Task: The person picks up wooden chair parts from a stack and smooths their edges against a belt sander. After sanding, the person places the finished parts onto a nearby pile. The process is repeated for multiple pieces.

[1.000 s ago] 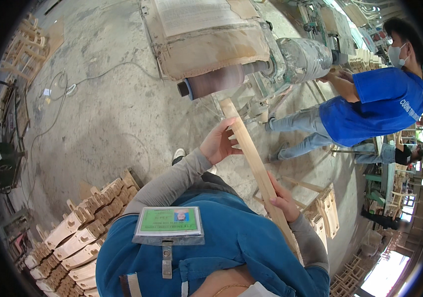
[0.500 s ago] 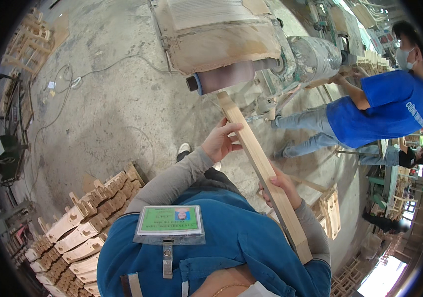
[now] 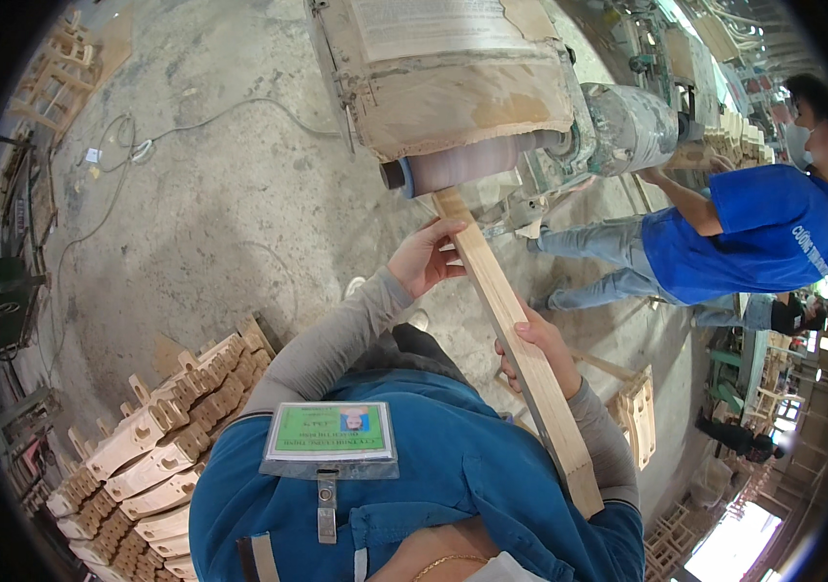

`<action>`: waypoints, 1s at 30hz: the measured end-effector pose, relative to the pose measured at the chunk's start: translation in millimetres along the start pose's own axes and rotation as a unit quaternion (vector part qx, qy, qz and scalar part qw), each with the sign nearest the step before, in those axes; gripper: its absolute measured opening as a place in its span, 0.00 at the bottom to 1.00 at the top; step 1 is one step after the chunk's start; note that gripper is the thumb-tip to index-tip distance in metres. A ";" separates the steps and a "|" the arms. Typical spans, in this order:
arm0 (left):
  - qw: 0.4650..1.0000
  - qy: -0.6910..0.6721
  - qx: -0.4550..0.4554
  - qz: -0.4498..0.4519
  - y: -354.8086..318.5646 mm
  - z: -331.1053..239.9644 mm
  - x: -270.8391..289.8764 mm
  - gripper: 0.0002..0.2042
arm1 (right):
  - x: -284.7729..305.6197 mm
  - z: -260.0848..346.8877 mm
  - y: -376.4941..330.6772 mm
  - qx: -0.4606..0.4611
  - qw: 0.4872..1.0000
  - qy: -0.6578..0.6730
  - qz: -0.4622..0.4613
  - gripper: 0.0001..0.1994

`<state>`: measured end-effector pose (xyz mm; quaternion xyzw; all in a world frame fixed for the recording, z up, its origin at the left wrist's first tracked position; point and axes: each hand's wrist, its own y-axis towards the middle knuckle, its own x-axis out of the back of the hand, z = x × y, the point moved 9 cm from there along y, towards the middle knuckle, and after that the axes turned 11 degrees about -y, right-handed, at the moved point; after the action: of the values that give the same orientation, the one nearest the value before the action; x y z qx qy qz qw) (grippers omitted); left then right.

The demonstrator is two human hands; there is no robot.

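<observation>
A long pale wooden bar (image 3: 504,308) slants from under the sanding roller down to my right forearm. My left hand (image 3: 426,256) grips it near its far end, thumb on top and fingers at its left side. Farther down the bar, my right hand (image 3: 542,351) is wrapped round it, with fingers showing on the left side. The bar's far end lies right at the underside of the purplish sanding roller (image 3: 462,165); whether they touch I cannot tell. A dusty, cloth-like cover (image 3: 462,102) hangs over the roller's machine.
To the right a co-worker in a blue shirt (image 3: 739,233) stands at the machine's other end, holding a wooden piece. Stacked shaped wooden parts (image 3: 157,446) stand at my lower left. A cable (image 3: 191,126) runs over the concrete floor. More wooden parts (image 3: 637,417) lie at the right.
In the picture, the machine and its roller have shifted down and right. The bar's far end has come closer beneath the roller. Both hands keep their hold.
</observation>
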<state>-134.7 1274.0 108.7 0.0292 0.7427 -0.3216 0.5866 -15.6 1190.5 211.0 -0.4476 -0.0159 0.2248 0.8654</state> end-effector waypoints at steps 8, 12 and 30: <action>1.000 -0.009 0.011 0.012 -4.6 7.6 -7.1 0.18 | 4.3 1.9 -10.4 0.029 0.999 -0.033 -0.008 0.37; 1.000 0.003 0.003 0.018 -13.2 17.0 -17.1 0.17 | 6.4 -3.5 -22.9 0.030 0.999 -0.022 -0.010 0.38; 0.994 -0.062 0.028 0.084 20.7 32.4 -7.1 0.19 | 51.8 10.4 -0.8 0.194 0.925 -0.321 -0.055 0.34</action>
<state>-96.2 1276.1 102.4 0.0877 0.6909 -0.2929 0.6551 28.9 1219.0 208.8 -0.1734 -0.2732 0.3075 0.8948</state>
